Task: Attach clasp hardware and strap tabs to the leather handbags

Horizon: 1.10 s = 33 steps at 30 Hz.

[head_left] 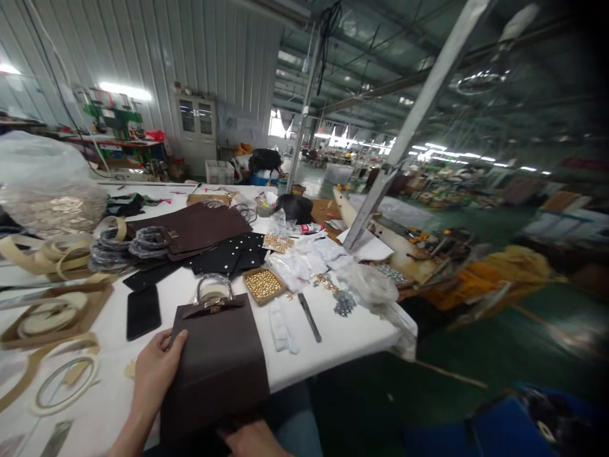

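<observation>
The brown handbag (219, 362) lies at the near edge of the counter (333, 343), partly over it. The left hand (155, 374) clamps its left side with closed fingers. The right hand (252, 439) is under the bottom edge, and I cannot tell its grip. A push forward could knock the tray of gold studs (263, 285) and spill them.

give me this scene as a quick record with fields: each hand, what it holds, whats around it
left hand: grips the left edge of the brown bag, thumb on its front
right hand: at the bag's near edge, mostly out of frame; grip unclear
brown bag: partly on the white table, overhanging its near edge; gold clasp and handle at the far end
left of bag: black phone
beyond bag: tray of gold studs
right of bag: white cloth strip, metal tool
</observation>
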{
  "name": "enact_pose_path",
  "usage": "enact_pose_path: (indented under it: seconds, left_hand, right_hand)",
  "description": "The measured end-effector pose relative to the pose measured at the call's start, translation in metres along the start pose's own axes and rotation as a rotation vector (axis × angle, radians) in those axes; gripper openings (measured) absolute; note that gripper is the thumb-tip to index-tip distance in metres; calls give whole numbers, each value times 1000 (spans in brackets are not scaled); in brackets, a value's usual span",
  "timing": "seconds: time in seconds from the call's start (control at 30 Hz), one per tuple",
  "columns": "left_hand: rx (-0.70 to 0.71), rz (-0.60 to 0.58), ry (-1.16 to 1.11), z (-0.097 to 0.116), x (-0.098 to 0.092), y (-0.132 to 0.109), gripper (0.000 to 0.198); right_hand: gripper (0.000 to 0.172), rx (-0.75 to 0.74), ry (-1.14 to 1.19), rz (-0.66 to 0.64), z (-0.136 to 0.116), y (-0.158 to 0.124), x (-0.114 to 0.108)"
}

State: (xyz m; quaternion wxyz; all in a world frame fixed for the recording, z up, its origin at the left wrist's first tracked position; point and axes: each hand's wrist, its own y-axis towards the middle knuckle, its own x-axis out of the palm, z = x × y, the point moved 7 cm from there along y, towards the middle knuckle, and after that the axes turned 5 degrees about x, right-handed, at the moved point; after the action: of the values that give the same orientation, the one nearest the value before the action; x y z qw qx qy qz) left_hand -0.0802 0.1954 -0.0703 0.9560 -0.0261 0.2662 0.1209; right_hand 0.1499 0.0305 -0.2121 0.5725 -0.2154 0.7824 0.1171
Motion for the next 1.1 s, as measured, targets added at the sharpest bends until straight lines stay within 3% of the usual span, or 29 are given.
enact_pose_path:
  seconds: [0.13, 0.23, 0.3, 0.33, 0.43, 0.47, 0.53, 0.6, 0.7, 0.9, 1.1]
  left_hand:
    - [28, 76, 11, 7, -3, -21, 54]
    - [29, 113, 6, 7, -1, -34, 53]
    - [1, 124, 15, 3, -2, -39, 51]
    - [-18, 127, 28, 0, -3, -41, 50]
    - [-66, 126, 60, -14, -12, -42, 51]
    - [-77, 122, 64, -19, -15, -41, 51]
    - [-107, 102, 57, -29, -19, -39, 55]
    - [-138, 71, 45, -39, -19, -35, 59]
    - [-143, 6, 17, -45, -14, -29, 61]
    - [-93, 1, 38, -40, -12, -27, 56]
    - [-70, 28, 68, -38, -18, -33, 52]
  right_hand:
    - [15, 12, 326, -192, 3, -37, -35]
    - [16, 119, 632, -226, 36, -68, -91]
    - [23, 293, 744, -93, 88, -81, -146]
    - [30, 388, 726, 54, 121, -86, -179]
    - [31, 685, 376, 523, 229, -105, -273]
    - [28, 785, 221, 609, 260, -111, -295]
    - [25, 899, 15, 655, 310, -113, -321]
    - [28, 904, -49, 658, 342, -104, -332]
    - [35, 854, -84, 657, 363, -84, -336]
    - [29, 774, -93, 619, 376, -43, -334]
    - [19, 757, 24, 635, 382, -29, -328]
